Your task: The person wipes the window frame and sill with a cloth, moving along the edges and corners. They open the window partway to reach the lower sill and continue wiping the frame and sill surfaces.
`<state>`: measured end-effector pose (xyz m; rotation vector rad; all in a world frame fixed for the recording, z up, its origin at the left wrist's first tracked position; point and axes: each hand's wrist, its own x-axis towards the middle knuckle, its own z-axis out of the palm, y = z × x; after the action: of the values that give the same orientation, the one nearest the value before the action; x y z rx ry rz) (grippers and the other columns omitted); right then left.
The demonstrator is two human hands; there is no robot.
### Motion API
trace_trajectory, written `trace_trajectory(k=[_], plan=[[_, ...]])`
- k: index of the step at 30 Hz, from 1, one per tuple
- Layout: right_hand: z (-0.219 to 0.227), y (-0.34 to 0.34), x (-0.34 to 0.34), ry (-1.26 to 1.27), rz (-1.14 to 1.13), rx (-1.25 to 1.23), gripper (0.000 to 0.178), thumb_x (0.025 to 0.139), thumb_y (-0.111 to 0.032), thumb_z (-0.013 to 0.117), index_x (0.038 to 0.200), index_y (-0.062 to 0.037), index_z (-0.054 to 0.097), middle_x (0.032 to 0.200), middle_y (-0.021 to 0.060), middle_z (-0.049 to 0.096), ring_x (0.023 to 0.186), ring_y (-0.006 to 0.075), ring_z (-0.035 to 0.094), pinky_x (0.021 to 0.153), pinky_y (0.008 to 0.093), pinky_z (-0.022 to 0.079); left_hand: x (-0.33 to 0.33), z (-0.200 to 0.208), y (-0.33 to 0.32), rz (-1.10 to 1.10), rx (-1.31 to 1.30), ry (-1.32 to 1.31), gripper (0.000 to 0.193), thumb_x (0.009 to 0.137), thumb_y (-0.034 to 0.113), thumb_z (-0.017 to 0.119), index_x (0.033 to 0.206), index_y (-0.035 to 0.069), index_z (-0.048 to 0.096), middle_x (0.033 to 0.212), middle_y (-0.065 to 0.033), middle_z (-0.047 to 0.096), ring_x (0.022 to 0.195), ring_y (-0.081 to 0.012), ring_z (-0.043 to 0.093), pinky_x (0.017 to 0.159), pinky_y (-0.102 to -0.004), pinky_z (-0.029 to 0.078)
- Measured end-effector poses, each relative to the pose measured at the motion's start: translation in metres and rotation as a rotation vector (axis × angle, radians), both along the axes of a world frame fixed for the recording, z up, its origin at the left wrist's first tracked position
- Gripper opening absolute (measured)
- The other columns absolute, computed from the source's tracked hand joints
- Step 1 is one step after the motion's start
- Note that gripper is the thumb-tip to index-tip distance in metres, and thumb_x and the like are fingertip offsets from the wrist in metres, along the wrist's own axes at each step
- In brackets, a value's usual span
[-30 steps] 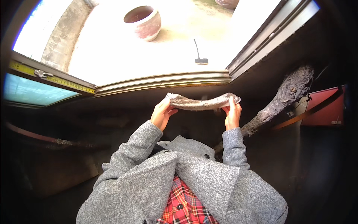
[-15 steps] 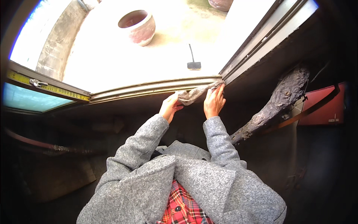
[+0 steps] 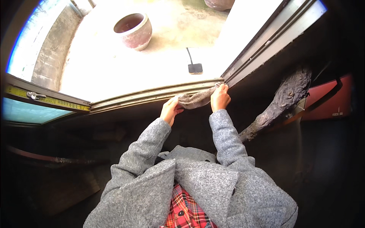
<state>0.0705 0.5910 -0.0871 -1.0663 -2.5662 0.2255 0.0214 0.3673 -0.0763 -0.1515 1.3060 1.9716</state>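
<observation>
A grey-brown rag (image 3: 195, 99) stretches between my two hands along the bottom track of a sliding window frame (image 3: 152, 92). My left hand (image 3: 170, 110) pinches the rag's left end, just below the sill rails. At the right corner, where the bottom rail meets the side rail (image 3: 262, 45), my right hand (image 3: 220, 98) grips the other end with curled fingers. A small tuft of the cloth shows above the right fingertips, against the frame corner. The middle of the rag sags slightly.
To the left is an opened sash with a silver latch (image 3: 35, 95) and a yellow strip (image 3: 62, 103). Outside stand a round clay pot (image 3: 134, 31) and a dark flat-headed tool (image 3: 195, 68). A rough wooden trunk (image 3: 283, 98) and a red panel (image 3: 329, 99) lie right of me.
My right fingers, earlier extended over the cloth at the corner, are now curled tighter around it. The rag's middle hangs more smoothly between my hands. The view has shifted slightly.
</observation>
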Motion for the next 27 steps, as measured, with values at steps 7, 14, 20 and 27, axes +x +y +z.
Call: trace_trajectory(k=[7, 14, 20, 27], plan=[[-0.003, -0.058, -0.011, 0.233, 0.229, -0.088, 0.016, 0.086, -0.017, 0.052, 0.095, -0.0038, 0.054, 0.097, 0.0164, 0.061, 0.068, 0.0382, 0.063, 0.063, 0.0471, 0.051, -0.012, -0.004, -0.021, 0.114, -0.098, -0.014, 0.028, 0.095, 0.028, 0.052, 0.116, 0.012, 0.06, 0.101, -0.0002, 0.062, 0.089, -0.0125, 0.056, 0.081, -0.0349, 0.046], [0.003, -0.143, -0.032, 0.207, 0.417, -0.24, 0.02, 0.085, -0.02, 0.056, 0.094, -0.0024, 0.055, 0.093, 0.0177, 0.062, 0.071, 0.0368, 0.064, 0.061, 0.0453, 0.051, -0.024, -0.009, -0.052, 0.249, -0.186, 0.016, 0.028, 0.095, 0.025, 0.051, 0.115, 0.009, 0.06, 0.102, -0.0016, 0.063, 0.09, -0.0127, 0.057, 0.08, -0.0337, 0.045], [0.004, -0.201, -0.053, 0.372, 0.575, -0.566, 0.021, 0.089, -0.021, 0.051, 0.095, -0.002, 0.058, 0.089, 0.0199, 0.063, 0.075, 0.0392, 0.063, 0.064, 0.0486, 0.048, -0.018, -0.013, -0.085, 0.307, -0.146, 0.009, 0.027, 0.095, 0.027, 0.05, 0.113, 0.009, 0.059, 0.104, -0.0028, 0.063, 0.094, -0.0143, 0.058, 0.081, -0.0347, 0.045], [0.045, -0.25, -0.041, 0.172, 0.727, -1.46, 0.025, 0.093, -0.022, 0.048, 0.097, 0.0007, 0.058, 0.068, 0.008, 0.058, 0.055, 0.014, 0.055, 0.053, 0.031, 0.045, 0.015, 0.011, -0.18, 0.37, -0.04, 0.003, 0.031, 0.096, 0.031, 0.047, 0.117, 0.011, 0.056, 0.11, -0.0043, 0.062, 0.098, -0.0172, 0.059, 0.083, -0.0356, 0.045]])
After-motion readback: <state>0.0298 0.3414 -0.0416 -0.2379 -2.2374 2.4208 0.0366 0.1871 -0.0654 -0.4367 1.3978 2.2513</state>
